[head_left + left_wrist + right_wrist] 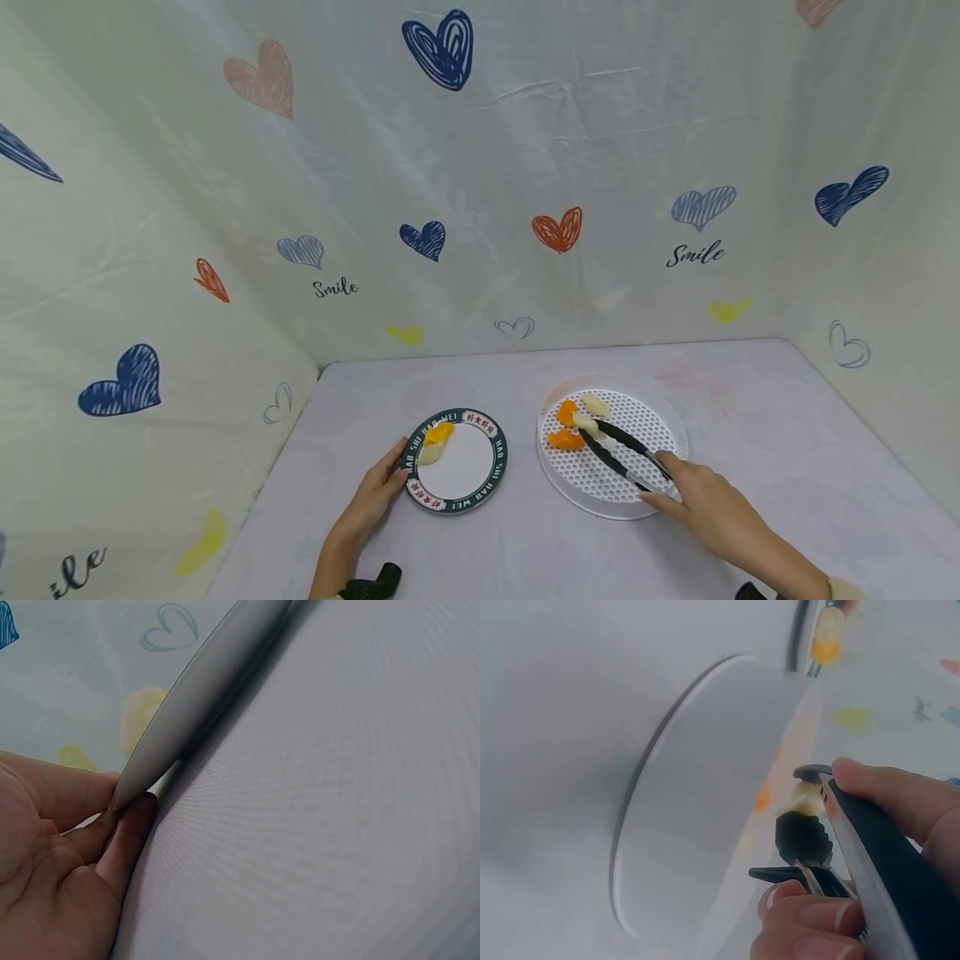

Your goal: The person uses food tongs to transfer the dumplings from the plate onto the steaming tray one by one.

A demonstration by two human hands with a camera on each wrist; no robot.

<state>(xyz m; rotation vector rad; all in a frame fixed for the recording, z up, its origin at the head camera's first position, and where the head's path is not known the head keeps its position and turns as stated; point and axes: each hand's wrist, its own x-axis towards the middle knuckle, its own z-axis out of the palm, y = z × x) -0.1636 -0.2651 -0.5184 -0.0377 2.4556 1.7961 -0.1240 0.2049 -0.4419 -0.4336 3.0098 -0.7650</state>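
Observation:
At the left, my left hand (366, 498) grips the rim of a round plate (467, 467) with a dark green lettered border. A yellow-orange piece (439, 433) and a pale piece (430, 454) lie on its left part. In the left wrist view, the plate's edge (195, 705) sits between thumb and fingers. My right hand (708, 504) holds black-tipped tongs (626, 435) over a round dish with a white perforated insert (615, 483). Between the tong tips is a pale piece (586, 424). Orange pieces (566, 440) and another pale piece (596, 406) lie beside it.
Both dishes stand on a pale cloth-covered table (517, 542). Behind and to the left hangs a light curtain (480, 167) printed with hearts and the word "Smile". A dark band (372, 583) circles the left wrist.

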